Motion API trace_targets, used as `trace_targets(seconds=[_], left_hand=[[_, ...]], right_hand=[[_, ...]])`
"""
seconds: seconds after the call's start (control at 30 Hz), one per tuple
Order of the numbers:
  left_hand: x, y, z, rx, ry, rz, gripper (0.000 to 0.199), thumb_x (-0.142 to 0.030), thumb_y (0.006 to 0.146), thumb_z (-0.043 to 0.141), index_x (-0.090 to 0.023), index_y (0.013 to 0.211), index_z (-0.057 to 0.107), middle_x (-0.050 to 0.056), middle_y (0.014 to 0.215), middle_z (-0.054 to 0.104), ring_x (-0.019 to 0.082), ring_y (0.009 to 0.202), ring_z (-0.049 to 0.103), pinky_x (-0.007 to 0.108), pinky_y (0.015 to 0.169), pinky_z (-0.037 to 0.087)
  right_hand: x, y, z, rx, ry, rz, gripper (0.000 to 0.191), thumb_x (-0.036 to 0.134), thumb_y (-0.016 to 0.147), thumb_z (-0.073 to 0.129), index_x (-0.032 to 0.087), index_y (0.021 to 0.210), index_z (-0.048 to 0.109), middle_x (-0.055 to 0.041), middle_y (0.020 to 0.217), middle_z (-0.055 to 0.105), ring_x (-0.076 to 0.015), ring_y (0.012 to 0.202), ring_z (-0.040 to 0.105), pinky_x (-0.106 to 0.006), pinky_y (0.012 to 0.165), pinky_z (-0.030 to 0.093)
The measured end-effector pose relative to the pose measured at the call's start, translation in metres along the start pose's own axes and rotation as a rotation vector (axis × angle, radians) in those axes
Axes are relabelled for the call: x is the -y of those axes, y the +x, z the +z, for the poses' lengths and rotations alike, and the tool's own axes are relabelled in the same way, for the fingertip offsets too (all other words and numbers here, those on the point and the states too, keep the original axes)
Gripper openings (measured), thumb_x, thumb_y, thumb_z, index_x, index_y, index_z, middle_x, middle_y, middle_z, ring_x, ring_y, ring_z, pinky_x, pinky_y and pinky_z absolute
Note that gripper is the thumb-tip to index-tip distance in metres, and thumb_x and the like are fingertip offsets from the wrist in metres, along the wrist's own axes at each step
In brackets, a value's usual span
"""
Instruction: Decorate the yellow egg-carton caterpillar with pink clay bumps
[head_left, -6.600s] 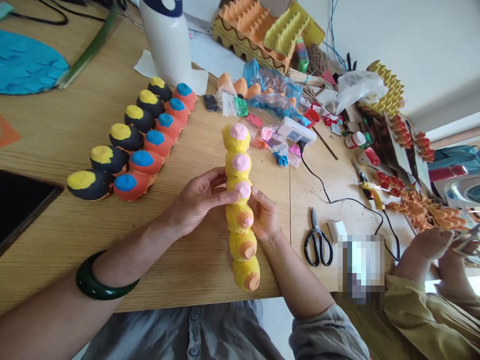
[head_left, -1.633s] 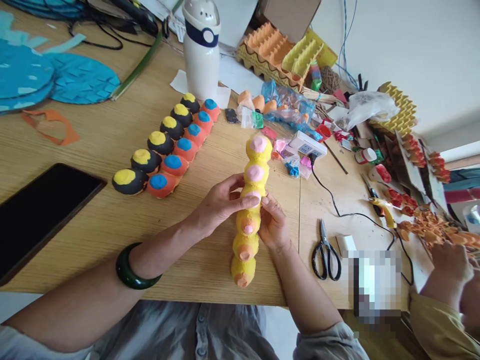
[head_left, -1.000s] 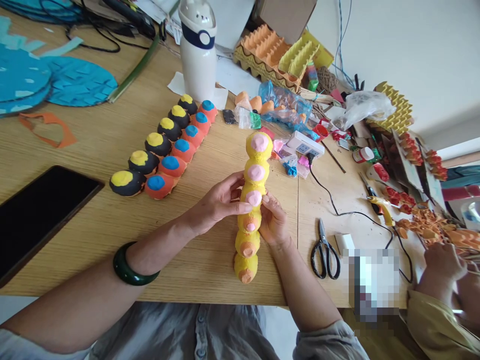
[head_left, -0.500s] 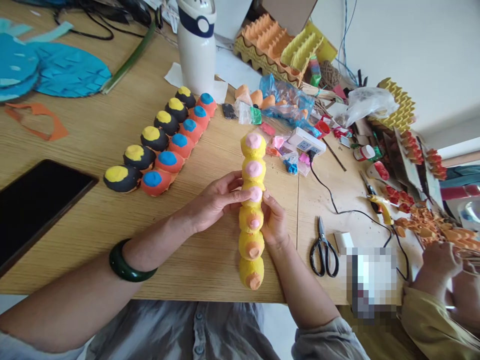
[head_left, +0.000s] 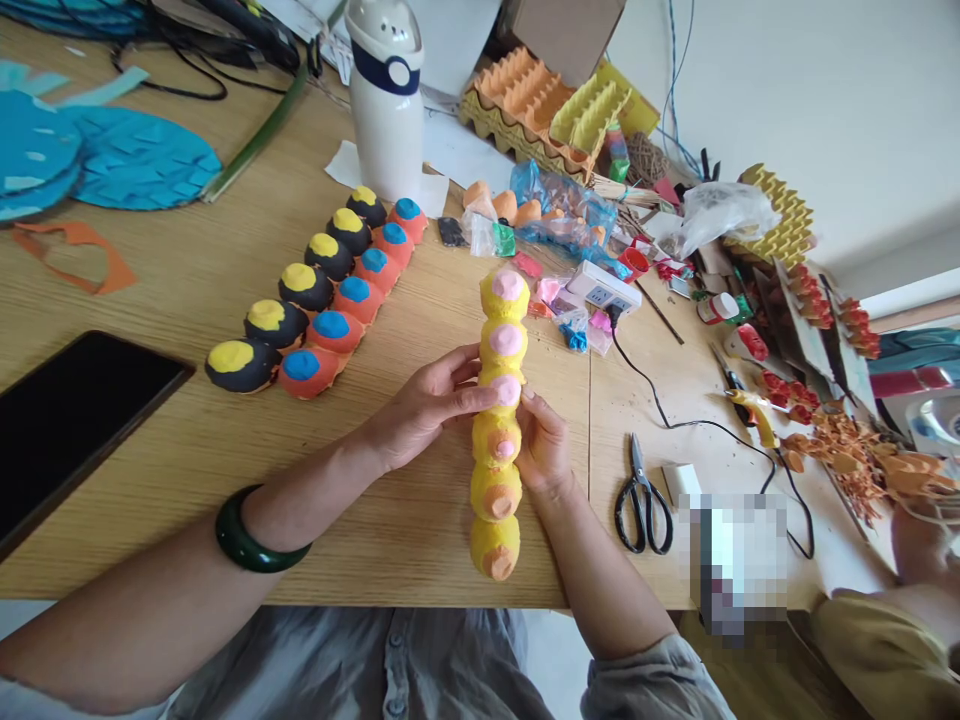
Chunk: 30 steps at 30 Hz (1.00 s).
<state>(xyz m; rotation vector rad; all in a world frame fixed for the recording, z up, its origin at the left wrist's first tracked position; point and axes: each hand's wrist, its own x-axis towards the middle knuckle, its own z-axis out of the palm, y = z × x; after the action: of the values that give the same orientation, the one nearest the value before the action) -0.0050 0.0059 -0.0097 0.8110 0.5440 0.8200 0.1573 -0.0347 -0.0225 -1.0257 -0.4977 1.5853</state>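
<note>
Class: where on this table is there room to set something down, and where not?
Bare wood lies between the black phone and the painted egg-carton cups, and between the power strip and the scissors. The far right is crowded, around the glue gun and orange cut pieces.

Wearer: grey-blue button-front shirt (head_left: 360,665), btns down centre, soft creased cloth. R sleeve (head_left: 652,682) pushed up, bunched at forearm. Thick glossy dark green bangle (head_left: 251,553) on L wrist. L hand (head_left: 427,400), R hand (head_left: 544,445) bare.
</note>
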Motion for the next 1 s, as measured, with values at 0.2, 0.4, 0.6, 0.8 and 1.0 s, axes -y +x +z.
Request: trace_targets(seconds=[0.2,0.4,0.6,0.8,1.0], left_hand=[[0.001,0.002,0.001,-0.004,0.069,0.055,0.055,-0.037,0.083,0.088,-0.017,0.13,0.067,0.012,0.127,0.074,0.03,0.123,0.068,0.041,0.104,0.054],[0.003,0.003,0.0,0.001,0.058,0.073,0.052,-0.034,0.083,0.088,-0.017,0.128,0.067,0.01,0.121,0.073,0.026,0.117,0.067,0.035,0.096,0.054],[0.002,0.002,-0.004,0.101,-0.017,0.064,0.056,-0.027,0.08,0.092,-0.022,0.131,0.068,0.007,0.125,0.07,0.024,0.117,0.066,0.033,0.097,0.056],[0.002,0.002,-0.003,0.067,-0.015,0.057,0.063,-0.029,0.074,0.096,-0.022,0.129,0.068,0.007,0.119,0.071,0.024,0.115,0.067,0.032,0.092,0.057],[0.005,0.003,0.001,-0.045,0.024,0.084,0.053,-0.033,0.075,0.096,-0.02,0.119,0.07,0.006,0.116,0.074,0.024,0.113,0.068,0.035,0.096,0.055]], right_hand=[[0.0,-0.004,0.007,-0.007,0.011,-0.049,0.022,0.038,0.072,0.083,0.022,0.077,0.068,0.0028,0.071,0.069,-0.0134,0.062,0.058,-0.026,0.06,0.047],[0.003,-0.002,0.004,-0.027,0.081,0.013,0.019,0.034,0.073,0.082,0.023,0.083,0.07,0.0017,0.078,0.074,-0.0163,0.066,0.062,-0.03,0.063,0.052],[0.004,-0.001,-0.004,-0.041,0.152,0.086,0.022,0.034,0.073,0.083,0.026,0.087,0.068,0.0022,0.081,0.076,-0.021,0.075,0.068,-0.036,0.075,0.059],[0.004,-0.002,-0.002,0.021,0.147,0.079,0.021,0.033,0.075,0.082,0.022,0.089,0.072,0.0016,0.081,0.076,-0.0182,0.071,0.068,-0.033,0.07,0.059],[0.003,-0.002,0.002,-0.005,0.137,0.069,0.012,0.029,0.077,0.078,0.023,0.085,0.071,0.0026,0.08,0.075,-0.0161,0.069,0.067,-0.03,0.069,0.057]])
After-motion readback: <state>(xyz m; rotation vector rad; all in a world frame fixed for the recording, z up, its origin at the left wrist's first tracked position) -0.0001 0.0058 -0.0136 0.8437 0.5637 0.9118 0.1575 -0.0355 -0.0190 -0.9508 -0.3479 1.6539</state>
